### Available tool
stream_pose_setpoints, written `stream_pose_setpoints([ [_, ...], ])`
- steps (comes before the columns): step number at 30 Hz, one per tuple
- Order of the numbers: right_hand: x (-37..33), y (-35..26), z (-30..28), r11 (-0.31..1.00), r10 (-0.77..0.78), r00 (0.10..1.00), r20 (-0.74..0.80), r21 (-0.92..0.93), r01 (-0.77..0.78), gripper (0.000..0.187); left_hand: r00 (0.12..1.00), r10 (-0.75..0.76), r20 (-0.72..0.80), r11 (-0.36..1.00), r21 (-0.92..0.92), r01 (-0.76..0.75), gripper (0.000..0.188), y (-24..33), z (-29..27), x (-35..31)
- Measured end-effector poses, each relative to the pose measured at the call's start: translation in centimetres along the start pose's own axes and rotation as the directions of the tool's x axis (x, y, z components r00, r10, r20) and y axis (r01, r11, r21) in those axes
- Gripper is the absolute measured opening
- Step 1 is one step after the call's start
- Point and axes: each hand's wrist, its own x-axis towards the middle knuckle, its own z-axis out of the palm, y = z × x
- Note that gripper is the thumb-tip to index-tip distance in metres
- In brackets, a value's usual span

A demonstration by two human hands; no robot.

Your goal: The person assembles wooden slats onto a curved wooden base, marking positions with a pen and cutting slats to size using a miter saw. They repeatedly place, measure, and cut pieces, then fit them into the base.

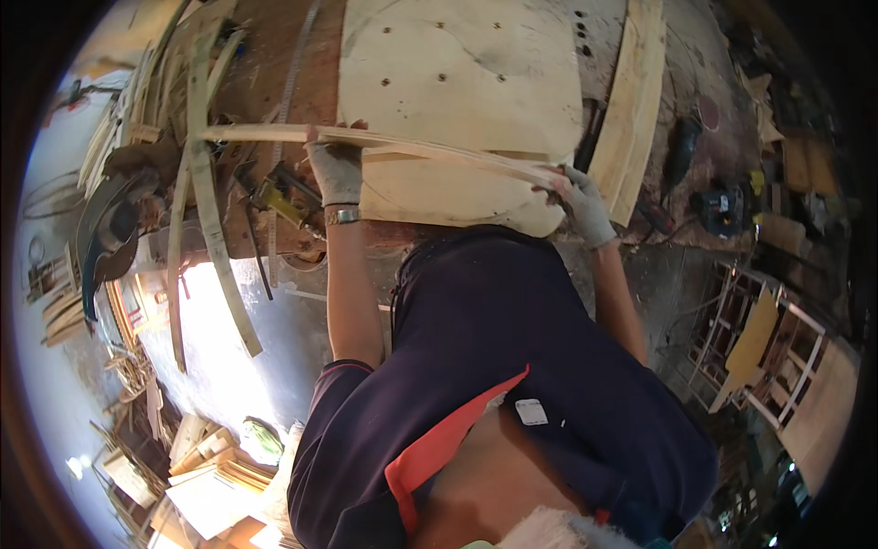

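A long thin wooden strip (437, 150) spans crosswise in front of me, its left end reaching past my wrist to other slats. My left hand (337, 172), in a pale glove with bare fingertips, is closed around it left of centre. Near the strip's right end, my right hand (583, 203), gloved likewise, grips it with fingers and thumb. Beneath the strip lies a pale, flat wooden board (444, 50) with several small dark holes and a rounded near corner. Part of the board is hidden by the strip and my hands.
Long slats (212, 233) overhang the bench edge at left, near a yellow-and-black tool (282, 203) and a large dark circular-saw-like machine (112, 229). At right lie a wide plank (631, 114) and a dark power tool (718, 210). A metal rack (764, 348) stands below the bench.
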Motion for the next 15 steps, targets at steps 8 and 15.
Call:
stream_pose_setpoints([
  [8,0.4,4.1,4.5,0.980,0.136,0.692,-0.709,0.199,0.011,0.049,0.980,-0.166,-0.111,0.986,-0.037,0.163,0.041,-3.8,-5.1,-4.5],
  [15,1.5,5.6,3.5,0.988,-0.028,0.601,-0.799,0.068,0.137,0.029,0.963,-0.203,-0.177,0.976,0.046,0.214,0.040,-5.3,-8.6,-4.2],
])
